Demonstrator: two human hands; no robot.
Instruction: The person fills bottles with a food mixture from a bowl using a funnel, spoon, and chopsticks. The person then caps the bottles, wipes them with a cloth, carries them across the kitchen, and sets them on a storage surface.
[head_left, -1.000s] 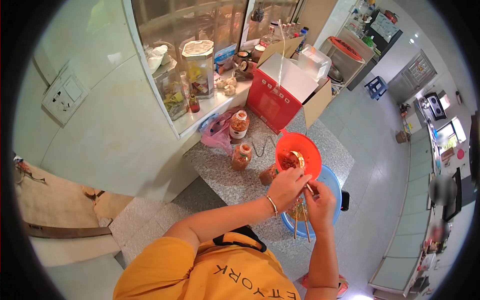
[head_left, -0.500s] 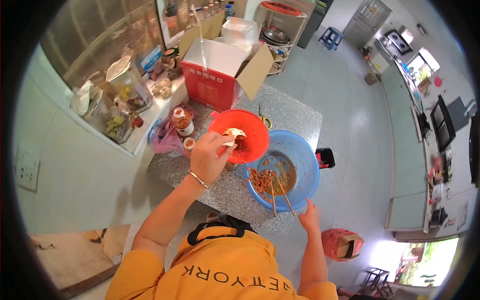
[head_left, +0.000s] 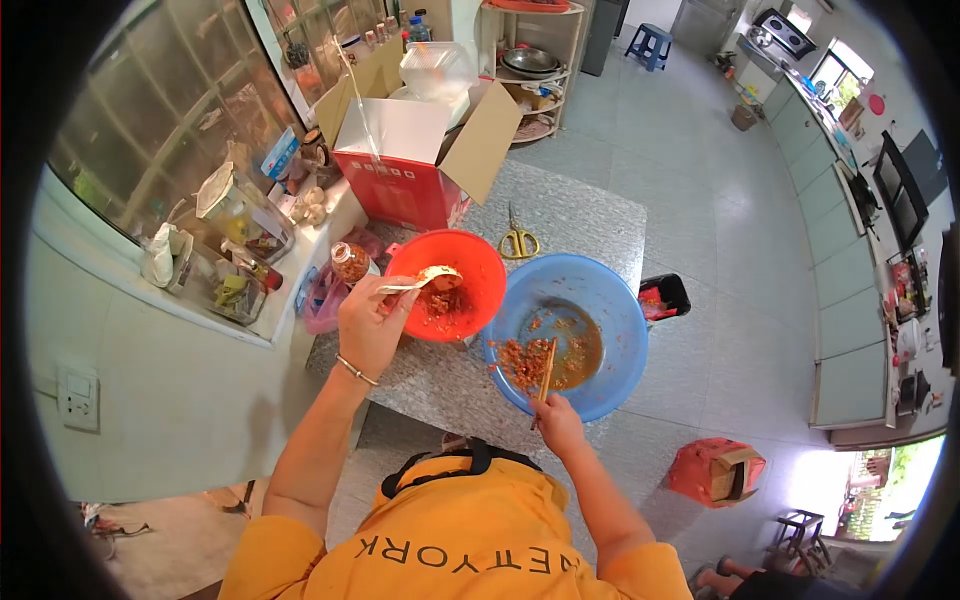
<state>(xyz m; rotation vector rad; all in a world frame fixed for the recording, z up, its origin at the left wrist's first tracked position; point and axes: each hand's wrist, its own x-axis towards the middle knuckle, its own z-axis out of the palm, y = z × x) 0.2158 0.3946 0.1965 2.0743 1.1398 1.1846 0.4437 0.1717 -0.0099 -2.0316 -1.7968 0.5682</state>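
My left hand [head_left: 368, 325] grips a spoon [head_left: 438, 273] over the red bowl [head_left: 487, 270]; right hand [head_left: 560, 425] closed on chopsticks [head_left: 546, 378] in the blue basin [head_left: 628, 340], on the worktop [head_left: 590, 205]. Judged part-way: jar [head_left: 350, 262] holds red contents, chopped mix [head_left: 522, 364] left in basin and bowl

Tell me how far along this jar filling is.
One jar beside the red funnel looks filled. In hand: the left hand holds a spoon over mix in the funnel; the right hand grips chopsticks in the blue basin. Apparently left: that basin's chopped mix.
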